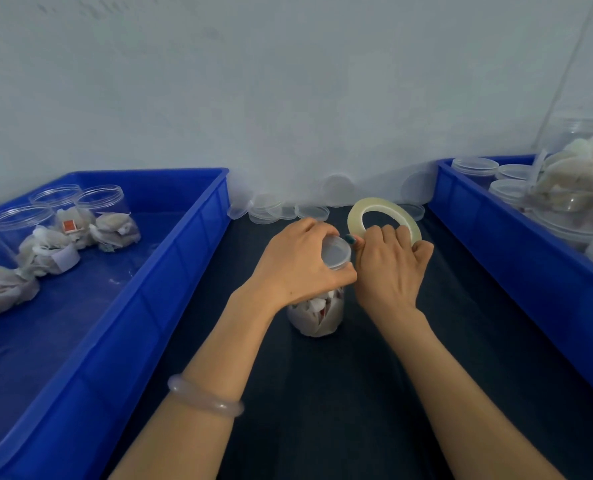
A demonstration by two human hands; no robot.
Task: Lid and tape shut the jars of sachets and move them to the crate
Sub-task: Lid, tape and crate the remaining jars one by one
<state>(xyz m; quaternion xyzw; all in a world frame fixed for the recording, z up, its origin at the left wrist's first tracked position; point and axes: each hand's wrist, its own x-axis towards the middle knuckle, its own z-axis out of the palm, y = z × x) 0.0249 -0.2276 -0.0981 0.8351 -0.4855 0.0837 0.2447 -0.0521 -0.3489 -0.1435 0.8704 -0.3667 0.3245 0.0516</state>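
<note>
Our left grip (298, 261) clasps the lid (338, 252) on the jar (317, 317), which stands on the counter (357, 393). Right grip (388, 271) pinches the tape roll (381, 204) just beside. Lid on; taping looks barely begun; move to the crate (132, 323) not yet done.

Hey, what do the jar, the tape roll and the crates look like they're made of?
The jar looks like clear glossy plastic: the sachets show through its wall. The tape roll seems pale yellowish translucent film wound into a thin ring, probably adhesive tape. The crates look like opaque blue moulded plastic, smooth with a slight sheen and ribbed walls.
</note>
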